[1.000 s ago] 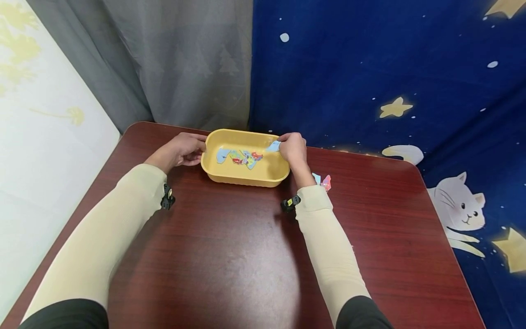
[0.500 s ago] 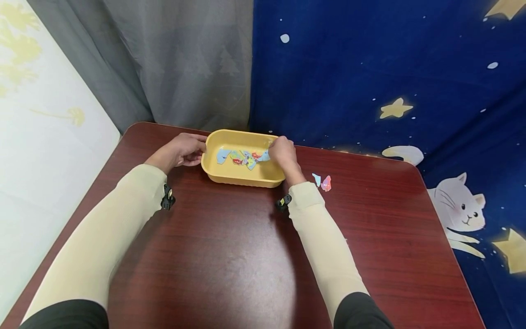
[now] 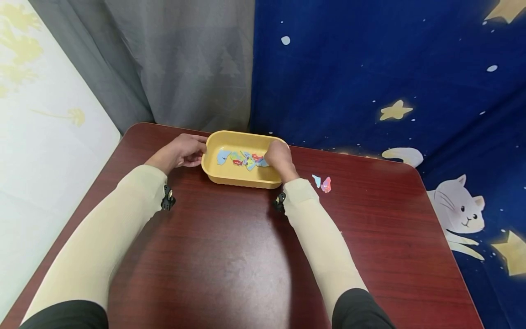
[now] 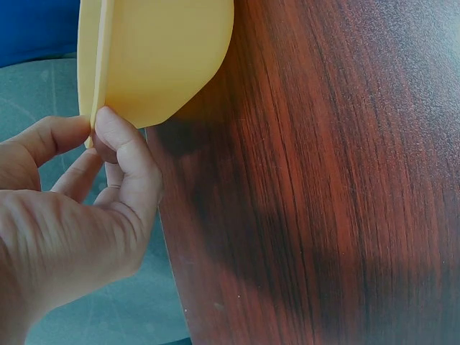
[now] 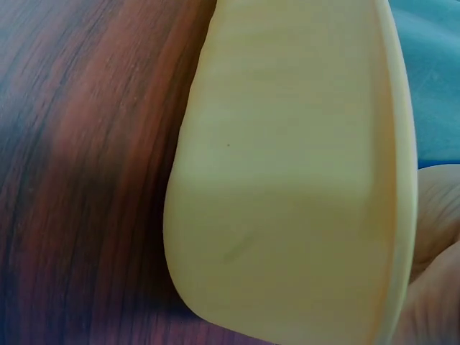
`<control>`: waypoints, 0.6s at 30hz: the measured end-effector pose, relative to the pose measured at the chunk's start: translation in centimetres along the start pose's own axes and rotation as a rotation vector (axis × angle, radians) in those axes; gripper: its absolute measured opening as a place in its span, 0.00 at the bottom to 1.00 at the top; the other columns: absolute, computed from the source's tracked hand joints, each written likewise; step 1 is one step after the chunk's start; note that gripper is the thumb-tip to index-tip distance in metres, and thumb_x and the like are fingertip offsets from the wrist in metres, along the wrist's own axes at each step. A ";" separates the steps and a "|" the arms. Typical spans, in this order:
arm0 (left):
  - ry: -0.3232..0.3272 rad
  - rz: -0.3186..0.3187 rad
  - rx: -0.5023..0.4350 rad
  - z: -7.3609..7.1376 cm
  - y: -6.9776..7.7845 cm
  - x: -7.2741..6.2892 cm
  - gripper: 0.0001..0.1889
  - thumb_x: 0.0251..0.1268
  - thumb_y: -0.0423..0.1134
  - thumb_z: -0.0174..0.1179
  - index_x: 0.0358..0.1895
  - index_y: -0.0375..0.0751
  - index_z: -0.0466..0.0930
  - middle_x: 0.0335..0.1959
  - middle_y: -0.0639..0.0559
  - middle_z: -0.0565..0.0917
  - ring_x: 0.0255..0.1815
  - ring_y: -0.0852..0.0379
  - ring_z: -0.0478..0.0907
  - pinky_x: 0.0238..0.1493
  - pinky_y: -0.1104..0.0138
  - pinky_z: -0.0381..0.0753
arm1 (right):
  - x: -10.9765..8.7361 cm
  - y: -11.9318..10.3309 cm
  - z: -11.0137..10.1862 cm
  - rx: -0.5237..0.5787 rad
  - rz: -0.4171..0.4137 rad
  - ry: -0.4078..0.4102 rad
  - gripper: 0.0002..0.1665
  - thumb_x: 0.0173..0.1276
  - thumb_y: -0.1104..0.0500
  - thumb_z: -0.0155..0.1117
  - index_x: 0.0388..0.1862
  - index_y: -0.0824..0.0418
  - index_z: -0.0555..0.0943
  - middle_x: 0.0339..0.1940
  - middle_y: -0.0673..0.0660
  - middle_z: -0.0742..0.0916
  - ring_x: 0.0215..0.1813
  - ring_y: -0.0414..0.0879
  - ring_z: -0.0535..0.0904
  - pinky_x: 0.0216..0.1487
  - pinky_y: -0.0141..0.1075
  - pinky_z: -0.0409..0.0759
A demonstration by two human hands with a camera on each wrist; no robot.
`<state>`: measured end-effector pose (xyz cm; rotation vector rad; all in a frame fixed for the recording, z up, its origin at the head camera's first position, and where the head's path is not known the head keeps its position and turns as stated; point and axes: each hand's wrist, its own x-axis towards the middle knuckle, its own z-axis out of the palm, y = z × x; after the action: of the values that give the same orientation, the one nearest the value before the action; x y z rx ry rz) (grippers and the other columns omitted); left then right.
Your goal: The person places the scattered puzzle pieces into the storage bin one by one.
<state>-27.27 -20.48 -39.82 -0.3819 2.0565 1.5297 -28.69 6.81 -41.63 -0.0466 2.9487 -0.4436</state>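
A yellow plastic basin [image 3: 236, 176] stands near the table's back edge. At its left end my left hand [image 3: 186, 150] pinches the rim between thumb and finger, seen closely in the left wrist view. My right hand [image 3: 279, 155] reaches over the right end, down into the basin. Its fingertips are hidden in the head view and behind the basin wall in the right wrist view. Just left of them is a light blue flat piece [image 3: 263, 162]; whether they still hold it does not show. Several colourful flat printed pieces [image 3: 248, 160] lie on the basin's bottom.
On the dark red wood table [image 3: 213, 246], a small blue piece [image 3: 316, 180] and a pink piece [image 3: 326, 184] lie right of the basin. A grey curtain [image 3: 197, 68] and a blue star-patterned curtain [image 3: 337, 82] hang close behind the back edge.
My right hand has moved left and down from the basin's right rim into it, bringing the light blue piece beside the others. My left hand has stayed at the rim.
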 end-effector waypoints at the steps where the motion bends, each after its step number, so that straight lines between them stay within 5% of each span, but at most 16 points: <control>1: 0.000 -0.001 0.001 0.0 0.0 0.0 0.30 0.65 0.33 0.52 0.72 0.49 0.65 0.25 0.53 0.76 0.20 0.61 0.76 0.30 0.69 0.83 | 0.0 -0.1 0.0 -0.010 -0.003 -0.001 0.08 0.62 0.65 0.56 0.23 0.60 0.76 0.34 0.59 0.83 0.38 0.50 0.76 0.52 0.42 0.79; 8: -0.002 -0.001 0.003 0.0 0.0 0.1 0.30 0.65 0.32 0.52 0.72 0.48 0.65 0.24 0.53 0.77 0.20 0.61 0.76 0.31 0.69 0.83 | -0.1 -0.4 0.0 -0.031 0.018 -0.023 0.05 0.63 0.63 0.59 0.35 0.63 0.81 0.41 0.59 0.84 0.39 0.50 0.76 0.49 0.41 0.80; 18: 0.000 0.009 0.011 0.0 -0.1 0.0 0.29 0.66 0.33 0.53 0.71 0.48 0.66 0.26 0.52 0.77 0.21 0.61 0.76 0.34 0.67 0.84 | -0.1 -0.6 0.1 -0.021 0.049 -0.013 0.05 0.63 0.61 0.59 0.34 0.61 0.80 0.39 0.58 0.84 0.40 0.50 0.77 0.47 0.41 0.80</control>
<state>-27.26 -20.46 -39.89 -0.3693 2.0689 1.5224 -28.57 6.20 -41.55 0.0197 2.9353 -0.4040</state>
